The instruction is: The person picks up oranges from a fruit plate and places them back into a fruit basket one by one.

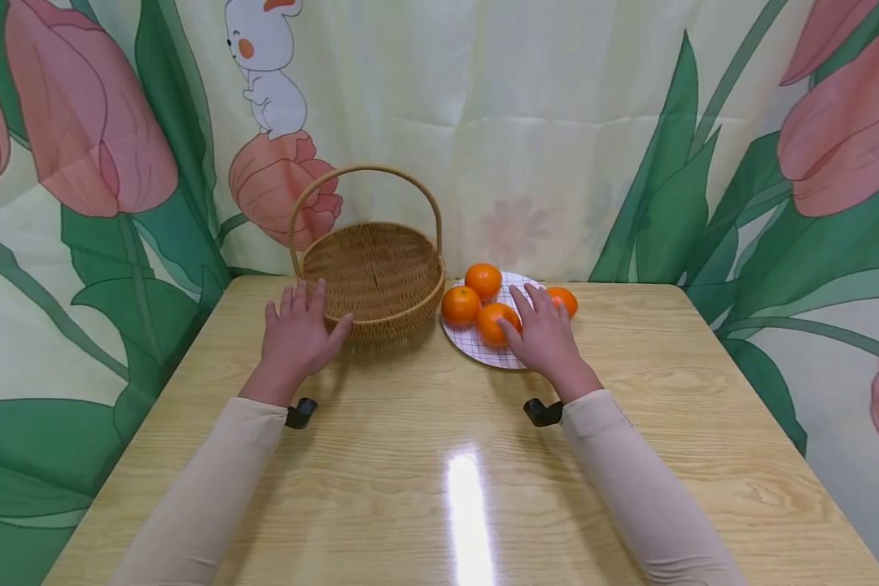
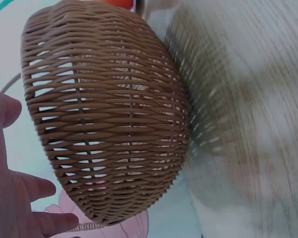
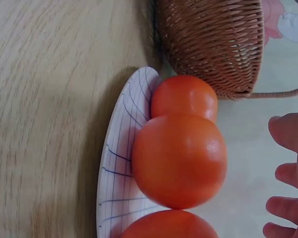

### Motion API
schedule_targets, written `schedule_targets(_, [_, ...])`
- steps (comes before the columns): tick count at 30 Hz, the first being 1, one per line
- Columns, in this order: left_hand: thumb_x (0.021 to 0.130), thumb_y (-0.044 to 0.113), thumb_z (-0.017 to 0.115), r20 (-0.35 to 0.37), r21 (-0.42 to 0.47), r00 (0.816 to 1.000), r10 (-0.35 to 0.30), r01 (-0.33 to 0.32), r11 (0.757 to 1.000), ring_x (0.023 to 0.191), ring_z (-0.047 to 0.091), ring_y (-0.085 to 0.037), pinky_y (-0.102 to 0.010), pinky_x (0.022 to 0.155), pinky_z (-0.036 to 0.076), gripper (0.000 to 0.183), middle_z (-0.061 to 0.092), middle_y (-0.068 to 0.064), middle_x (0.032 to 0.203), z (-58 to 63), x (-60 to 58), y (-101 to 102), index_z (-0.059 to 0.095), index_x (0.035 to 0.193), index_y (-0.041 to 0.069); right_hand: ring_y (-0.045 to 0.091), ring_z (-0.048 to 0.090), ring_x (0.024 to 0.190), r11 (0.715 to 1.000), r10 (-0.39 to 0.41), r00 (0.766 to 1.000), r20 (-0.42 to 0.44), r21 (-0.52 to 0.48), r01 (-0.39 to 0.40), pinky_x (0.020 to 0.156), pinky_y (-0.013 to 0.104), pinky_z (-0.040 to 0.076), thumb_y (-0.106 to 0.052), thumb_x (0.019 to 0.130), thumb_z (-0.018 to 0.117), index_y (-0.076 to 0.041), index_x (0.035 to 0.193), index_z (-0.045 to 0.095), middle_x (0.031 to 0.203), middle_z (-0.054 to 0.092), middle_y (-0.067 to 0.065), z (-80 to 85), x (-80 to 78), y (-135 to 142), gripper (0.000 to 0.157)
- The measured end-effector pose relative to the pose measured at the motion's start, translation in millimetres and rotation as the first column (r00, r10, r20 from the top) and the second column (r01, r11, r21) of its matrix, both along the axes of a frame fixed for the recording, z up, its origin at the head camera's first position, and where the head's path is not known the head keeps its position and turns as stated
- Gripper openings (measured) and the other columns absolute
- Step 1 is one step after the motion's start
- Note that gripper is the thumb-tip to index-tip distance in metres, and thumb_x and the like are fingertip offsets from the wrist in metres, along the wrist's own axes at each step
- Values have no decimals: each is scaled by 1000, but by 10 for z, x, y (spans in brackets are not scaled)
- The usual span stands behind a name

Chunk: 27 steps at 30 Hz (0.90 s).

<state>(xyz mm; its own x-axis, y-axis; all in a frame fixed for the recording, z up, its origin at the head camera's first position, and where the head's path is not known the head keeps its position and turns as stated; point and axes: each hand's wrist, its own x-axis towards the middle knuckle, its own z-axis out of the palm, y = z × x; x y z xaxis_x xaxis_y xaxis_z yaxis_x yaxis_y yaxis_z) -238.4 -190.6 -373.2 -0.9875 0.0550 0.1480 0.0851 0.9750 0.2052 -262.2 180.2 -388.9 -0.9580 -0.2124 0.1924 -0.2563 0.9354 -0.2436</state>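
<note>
Head: I see the basket (image 1: 391,330) and plate (image 1: 476,347) of oranges (image 1: 460,306) near the table's (image 1: 381,456) back edge; left hand (image 1: 300,338) spread by basket, right hand (image 1: 545,338) spread over plate. Left wrist: fingers apart beside basket. Right wrist: fingers apart, near oranges.

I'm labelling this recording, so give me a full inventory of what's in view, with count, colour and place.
Wood-grain table: 1, light brown, foreground
Printed cloth backdrop: 1, cream with pink tulips, green leaves and a white rabbit, behind the table
Handled wicker basket: 1, brown, far side of the table, left of centre
Grid-patterned plate: 1, white with blue lines, right of the basket
Oranges: 4, orange, three on the plate, one at its right, partly covered
Left hand: 1, bare, at the basket's front left
Right hand: 1, bare, over the plate's right side
Sleeves: 2, beige, on the forearms
Wrist devices: 2, black, inner wrists
</note>
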Motion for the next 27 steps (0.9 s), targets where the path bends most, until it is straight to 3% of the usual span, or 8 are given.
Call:
schedule_targets(12, [99,57,33,-24,35,999,35,-34,999,143,14,-51,-71,111,10,78,23,-32,153,-80,-21,-93,17,155,5,42,20,145,1000,12,1000,8,-17,-11,114,65,14,-45,99,44,-14,153,27,156,25,20,-80,-63,-76,65])
schedule_targets(19, [98,63,23,-20,66,998,53,-52,996,144,13,-51,-70,112,9,81,20,-32,154,-130,-60,-133,16,155,6,41,19,146,1000,8,999,36,-12,-8,115,65,15,-45,98,45,-15,154,26,157,24,19,-102,-120,-103,66])
schedule_targets(27, [98,62,23,-16,131,998,55,-53,990,142,16,-52,-71,110,12,82,22,-33,153,-167,-75,-126,15,155,3,41,22,144,999,37,999,38,-17,-37,115,63,19,-46,97,48,-12,153,28,156,26,19,-171,-168,-133,69])
